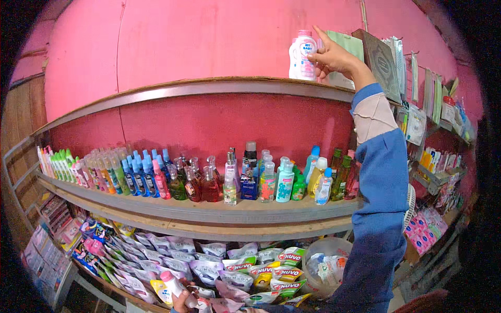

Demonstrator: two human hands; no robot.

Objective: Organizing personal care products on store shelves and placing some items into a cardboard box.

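At the right end of the upper shelf (209, 86), my right hand (338, 56) is raised to a white powder bottle (305, 68) with a pink cap. Its thumb presses on the bottle's front, the index finger points upward, and the other fingers curl at the side. Tight against that bottle's left stands a similar white bottle (293, 61). Low in the view, my left hand (181, 301) is closed around another white bottle (176, 285) with a pink cap, tilted above the pouches. Part of the left hand is cut off by the lower edge.
Along the middle shelf (209, 211) stand rows of coloured spray and lotion bottles (138, 175). Below lie many refill pouches (206, 271) and a clear round tub (308, 281) with packets. A dark book (383, 62) and a green one (348, 44) stand beside my right wrist.
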